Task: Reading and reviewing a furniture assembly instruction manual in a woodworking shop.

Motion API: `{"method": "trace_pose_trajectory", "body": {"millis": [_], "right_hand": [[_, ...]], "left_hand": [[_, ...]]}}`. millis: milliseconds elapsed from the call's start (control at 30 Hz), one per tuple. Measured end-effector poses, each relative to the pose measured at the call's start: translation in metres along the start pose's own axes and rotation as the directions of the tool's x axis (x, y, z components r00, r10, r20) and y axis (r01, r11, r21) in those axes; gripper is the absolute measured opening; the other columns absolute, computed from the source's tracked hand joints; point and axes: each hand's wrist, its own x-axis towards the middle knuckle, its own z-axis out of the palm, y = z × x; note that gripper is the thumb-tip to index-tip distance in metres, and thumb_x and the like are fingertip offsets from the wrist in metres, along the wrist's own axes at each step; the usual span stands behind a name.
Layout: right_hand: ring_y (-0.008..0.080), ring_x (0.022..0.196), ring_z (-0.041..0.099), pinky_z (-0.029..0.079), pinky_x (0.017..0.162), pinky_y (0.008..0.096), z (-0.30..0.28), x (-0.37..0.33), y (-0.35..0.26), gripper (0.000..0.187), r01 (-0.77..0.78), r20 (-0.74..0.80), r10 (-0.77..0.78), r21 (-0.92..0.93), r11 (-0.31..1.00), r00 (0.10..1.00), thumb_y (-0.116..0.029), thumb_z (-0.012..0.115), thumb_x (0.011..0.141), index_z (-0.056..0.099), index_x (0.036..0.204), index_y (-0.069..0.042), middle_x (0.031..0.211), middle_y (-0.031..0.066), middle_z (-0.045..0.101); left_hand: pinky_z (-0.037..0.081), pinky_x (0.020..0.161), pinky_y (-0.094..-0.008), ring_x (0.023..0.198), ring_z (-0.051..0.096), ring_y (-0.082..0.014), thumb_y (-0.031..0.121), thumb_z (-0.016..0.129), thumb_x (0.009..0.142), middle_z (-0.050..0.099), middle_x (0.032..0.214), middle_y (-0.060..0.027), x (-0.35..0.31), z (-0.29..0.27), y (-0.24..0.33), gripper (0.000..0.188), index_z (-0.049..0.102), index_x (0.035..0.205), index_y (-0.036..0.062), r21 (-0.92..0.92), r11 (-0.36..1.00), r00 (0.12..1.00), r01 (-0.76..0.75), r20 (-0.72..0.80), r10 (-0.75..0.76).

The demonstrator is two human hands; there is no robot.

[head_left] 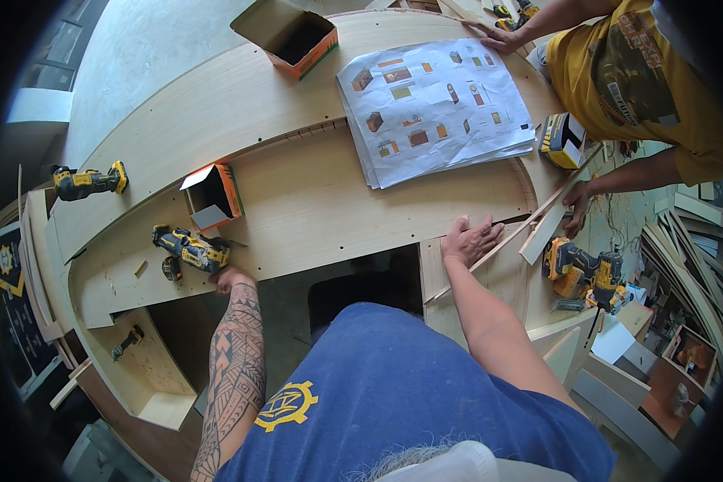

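My left hand [233, 279] is at the front edge of the curved plywood counter [297, 257], right beside a yellow-and-black cordless power tool [191, 249] lying on its side. Its fingers are mostly hidden, so a grip cannot be made out. My right hand [472, 241] rests open on the plywood, fingers stretched out, next to a long thin wood strip [490, 253] that slants up to the right. Beyond it lies a stack of large printed sheets [438, 112] with small coloured pictures.
Across the counter, a co-worker's hand [502, 38] touches the sheets; the other [576, 207] is by a short board [543, 233]. Open boxes [297, 48] [215, 197] [562, 140] stand around. More cordless tools [88, 182] [578, 269] lie left and right. Offcuts [683, 265] pile at right.
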Motion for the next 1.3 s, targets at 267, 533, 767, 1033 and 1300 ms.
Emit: {"method": "trace_pose_trajectory", "body": {"millis": [267, 533, 767, 1033, 1300], "right_hand": [[0.0455, 0.155, 0.015, 0.015, 0.126, 0.0557, -0.002, -0.001, -0.005, 0.071, 0.002, 0.02, -0.002, 0.017, 1.0, 1.0, -0.038, 0.058, 0.094, 0.034, 0.153, -0.004, 0.164, 0.0313, 0.022], [0.0455, 0.155, 0.016, 0.015, 0.126, 0.0556, -0.001, 0.0, -0.002, 0.071, -0.017, 0.023, 0.017, 0.007, 1.0, 1.0, -0.038, 0.057, 0.095, 0.034, 0.153, -0.004, 0.164, 0.0315, 0.021], [0.0455, 0.155, 0.016, 0.015, 0.126, 0.0554, -0.001, -0.001, -0.003, 0.071, 0.013, 0.003, -0.013, 0.023, 1.0, 1.0, -0.038, 0.057, 0.095, 0.035, 0.152, -0.003, 0.163, 0.0324, 0.022], [0.044, 0.154, 0.019, 0.014, 0.125, 0.0556, 0.003, 0.003, 0.011, 0.071, 0.0, -0.043, -0.002, -0.037, 0.999, 0.999, -0.041, 0.058, 0.096, 0.037, 0.152, -0.003, 0.163, 0.0313, 0.025], [0.0458, 0.154, 0.017, 0.015, 0.126, 0.055, -0.002, -0.004, -0.015, 0.072, 0.01, 0.051, -0.013, 0.062, 0.998, 0.999, -0.038, 0.059, 0.093, 0.036, 0.152, -0.003, 0.163, 0.032, 0.024]], "left_hand": [[0.059, 0.069, -0.0394, 0.096, 0.072, -0.0189, 0.024, 0.057, 0.104, 0.073, 0.117, -0.0038, 0.001, -0.026, -0.012, 0.033, 0.07, 0.128, 0.0056, 0.766, 0.488, 0.879, -0.418, 0.204, 0.432], [0.057, 0.072, -0.0343, 0.093, 0.07, -0.0162, 0.025, 0.047, 0.106, 0.07, 0.115, -0.0033, 0.018, 0.0, -0.002, 0.033, 0.062, 0.131, 0.0077, 0.558, 0.783, 0.96, -0.274, 0.104, 0.261], [0.058, 0.068, -0.0404, 0.101, 0.071, -0.0177, 0.02, 0.061, 0.101, 0.073, 0.121, -0.0034, 0.029, -0.003, -0.006, 0.035, 0.068, 0.133, 0.0064, 0.729, 0.594, 0.923, -0.34, 0.138, 0.359], [0.058, 0.076, -0.0358, 0.093, 0.072, -0.0213, 0.039, 0.044, 0.106, 0.073, 0.112, -0.006, -0.065, -0.052, 0.014, 0.044, 0.059, 0.13, 0.005, 0.751, 0.449, 0.871, -0.485, 0.365, 0.33], [0.057, 0.071, -0.0443, 0.101, 0.068, -0.0193, 0.024, 0.056, 0.102, 0.07, 0.12, 0.0007, 0.086, -0.024, -0.051, 0.032, 0.068, 0.131, 0.0135, 0.581, 0.658, 0.877, -0.479, 0.301, 0.374]]}}
